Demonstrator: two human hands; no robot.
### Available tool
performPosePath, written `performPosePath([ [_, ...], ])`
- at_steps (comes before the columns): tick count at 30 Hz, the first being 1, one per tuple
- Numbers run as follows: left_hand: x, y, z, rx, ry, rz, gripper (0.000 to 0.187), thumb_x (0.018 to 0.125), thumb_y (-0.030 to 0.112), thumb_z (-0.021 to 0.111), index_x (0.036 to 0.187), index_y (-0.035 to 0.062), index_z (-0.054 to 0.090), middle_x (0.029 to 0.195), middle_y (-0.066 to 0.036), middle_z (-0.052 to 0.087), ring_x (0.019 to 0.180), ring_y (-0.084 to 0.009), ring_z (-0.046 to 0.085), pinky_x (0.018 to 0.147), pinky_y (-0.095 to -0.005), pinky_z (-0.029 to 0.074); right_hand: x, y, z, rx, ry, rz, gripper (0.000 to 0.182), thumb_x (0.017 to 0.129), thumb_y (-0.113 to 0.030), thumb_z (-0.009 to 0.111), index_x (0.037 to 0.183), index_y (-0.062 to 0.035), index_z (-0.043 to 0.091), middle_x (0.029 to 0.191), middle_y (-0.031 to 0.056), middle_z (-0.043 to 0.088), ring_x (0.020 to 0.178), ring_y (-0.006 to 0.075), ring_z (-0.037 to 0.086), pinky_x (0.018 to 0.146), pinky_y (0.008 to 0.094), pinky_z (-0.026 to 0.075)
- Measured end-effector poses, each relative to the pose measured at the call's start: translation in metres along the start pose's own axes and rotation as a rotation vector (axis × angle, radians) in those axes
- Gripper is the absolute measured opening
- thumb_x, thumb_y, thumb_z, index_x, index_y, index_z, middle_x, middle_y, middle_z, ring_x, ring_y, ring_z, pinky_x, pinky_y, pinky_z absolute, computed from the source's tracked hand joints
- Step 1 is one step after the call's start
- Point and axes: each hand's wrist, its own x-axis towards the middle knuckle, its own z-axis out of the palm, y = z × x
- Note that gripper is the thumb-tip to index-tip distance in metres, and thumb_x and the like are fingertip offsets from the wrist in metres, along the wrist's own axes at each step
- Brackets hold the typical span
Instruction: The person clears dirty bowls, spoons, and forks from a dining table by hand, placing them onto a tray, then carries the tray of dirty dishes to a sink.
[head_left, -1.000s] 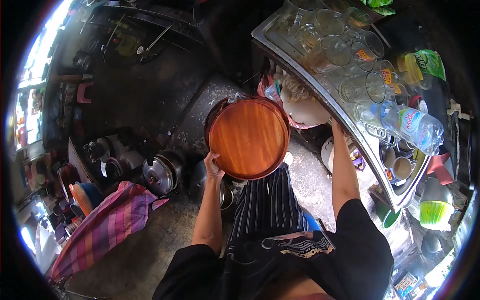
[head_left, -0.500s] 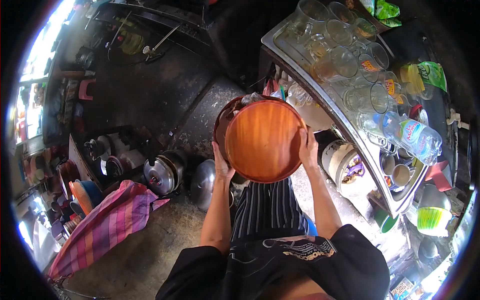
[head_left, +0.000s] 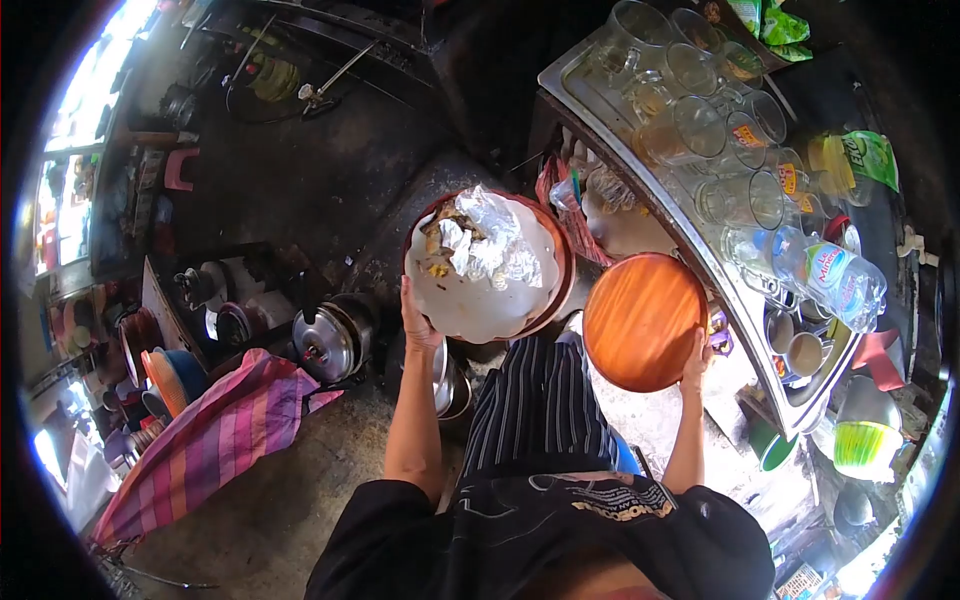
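My left hand [head_left: 418, 322] grips the near left rim of a reddish-brown wooden plate [head_left: 566, 272]; its rim looks doubled, so there may be more than one. A scalloped whitish paper liner [head_left: 480, 318] lies on it, bearing crumpled foil [head_left: 495, 240] and brown and yellow food scraps [head_left: 438, 262]. Off to the right, my right hand [head_left: 697, 362] is closed on the edge of another round wooden plate [head_left: 643, 322], whose smooth face shows. The two hands are apart, over my striped trousers. Fingers under both plates are hidden.
On the right, a metal sink counter [head_left: 690, 235] carries several glass mugs [head_left: 685, 130] and a plastic bottle [head_left: 825, 265]. Lidded pots [head_left: 325, 345] stand on the floor at left, near a striped cloth [head_left: 215, 430]. Plastic bags [head_left: 575, 195] hang beside the counter.
The upper wooden plate has moved right and down in my right hand, off the one in my left. The liner, foil and scraps now show. My left hand has shifted slightly left and up.
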Motion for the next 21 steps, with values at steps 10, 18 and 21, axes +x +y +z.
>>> performPosePath([
  [10,-0.005,-0.018,0.037,0.172,-0.111,-0.195,0.058,0.088,0.048,0.045,0.127,0.0061,0.043,0.122,-0.009,0.052,0.11,-0.0236,0.051,0.092,-0.0378,0.042,-0.021,-0.096,0.125,-0.049,-0.215,-0.254,0.038,0.091,-0.032,0.052,0.099,0.0052,0.056,0.081,0.0084,0.06,0.075,0.0125,0.05,0.069,0.0257,0.042],
  [18,0.0,-0.042,0.022,0.115,0.0,-0.337,0.052,0.089,0.047,0.042,0.119,0.0056,0.052,0.11,-0.01,0.06,0.1,-0.023,0.058,0.087,-0.0372,0.046,-0.025,-0.091,0.126,0.346,-0.348,-0.119,0.032,0.09,-0.031,0.055,0.092,0.0005,0.059,0.077,-0.0025,0.055,0.068,0.0051,0.044,0.062,0.0196,0.038],
  [21,0.002,-0.044,0.014,0.349,0.025,-0.358,0.047,0.089,0.042,0.044,0.116,0.0064,0.054,0.105,-0.01,0.062,0.097,-0.0233,0.06,0.086,-0.0375,0.048,-0.027,-0.102,0.116,0.29,-0.437,-0.106,0.031,0.09,-0.031,0.055,0.093,-0.0008,0.058,0.077,-0.0025,0.054,0.069,0.0046,0.044,0.063,0.0189,0.038],
])
